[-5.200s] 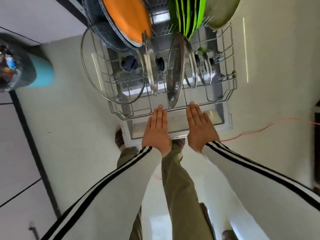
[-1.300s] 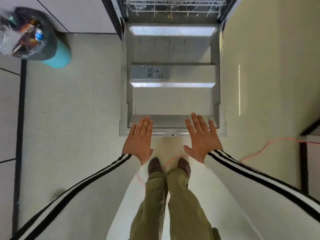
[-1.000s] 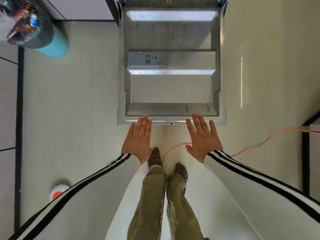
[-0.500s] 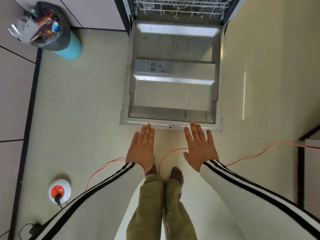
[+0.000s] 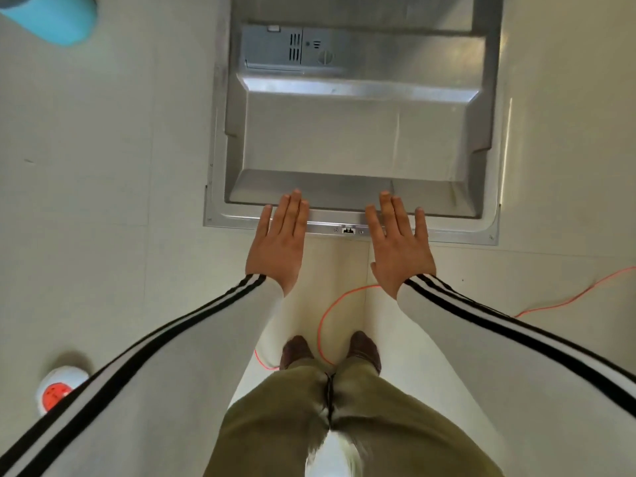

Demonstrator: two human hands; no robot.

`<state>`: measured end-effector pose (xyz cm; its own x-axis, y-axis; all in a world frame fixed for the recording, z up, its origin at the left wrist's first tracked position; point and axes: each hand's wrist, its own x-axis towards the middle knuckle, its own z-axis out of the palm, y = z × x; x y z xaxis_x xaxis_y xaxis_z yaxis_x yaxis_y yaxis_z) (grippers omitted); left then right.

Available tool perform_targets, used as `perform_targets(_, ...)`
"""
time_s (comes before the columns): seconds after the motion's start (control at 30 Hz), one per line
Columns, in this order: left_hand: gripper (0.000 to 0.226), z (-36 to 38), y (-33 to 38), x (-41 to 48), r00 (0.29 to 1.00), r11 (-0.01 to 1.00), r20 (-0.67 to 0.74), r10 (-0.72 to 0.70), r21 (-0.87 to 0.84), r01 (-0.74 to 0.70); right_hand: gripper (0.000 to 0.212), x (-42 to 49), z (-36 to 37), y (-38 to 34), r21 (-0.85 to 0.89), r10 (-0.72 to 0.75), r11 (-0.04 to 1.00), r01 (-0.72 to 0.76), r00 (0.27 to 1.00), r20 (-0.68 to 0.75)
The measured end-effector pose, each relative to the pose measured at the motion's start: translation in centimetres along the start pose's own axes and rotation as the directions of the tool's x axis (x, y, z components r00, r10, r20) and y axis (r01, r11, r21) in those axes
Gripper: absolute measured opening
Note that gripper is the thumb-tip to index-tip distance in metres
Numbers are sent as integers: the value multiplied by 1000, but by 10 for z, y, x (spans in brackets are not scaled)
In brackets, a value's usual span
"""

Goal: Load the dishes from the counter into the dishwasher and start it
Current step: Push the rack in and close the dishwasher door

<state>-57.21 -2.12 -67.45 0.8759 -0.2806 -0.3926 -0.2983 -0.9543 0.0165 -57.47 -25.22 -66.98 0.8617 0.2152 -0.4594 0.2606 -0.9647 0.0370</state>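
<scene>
The dishwasher door point(image 5: 358, 132) lies folded down flat in front of me, its steel inner face up. A grey detergent compartment point(image 5: 285, 46) sits on its far left part. My left hand point(image 5: 280, 241) is flat with straight fingers, the fingertips over the door's near edge. My right hand point(image 5: 399, 244) is held the same way, fingers spread, over the near edge to the right of the latch point(image 5: 348, 230). Neither hand holds anything. The racks and dishes are out of view.
A teal bin point(image 5: 51, 18) stands at the top left. An orange cable point(image 5: 568, 301) runs across the pale tiled floor past my feet point(image 5: 330, 349). A white and red socket reel point(image 5: 56, 387) lies at the lower left.
The view has dropped closer to the door, and the rack has left the top of the frame. Both hands have reached forward, from just short of the door's near edge to over it.
</scene>
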Motion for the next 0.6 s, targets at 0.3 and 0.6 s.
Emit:
perform_targets(0.3,76,54,-14,45,984,999,-175,42,3,-42,89,49,54,-1,-17,-20,1000,17,976,-215)
perform_targets(0.6,61,60,-16,54,973,996,-214,87,39,-80,72,53,64,3,-71,-65,997,45,947,-313)
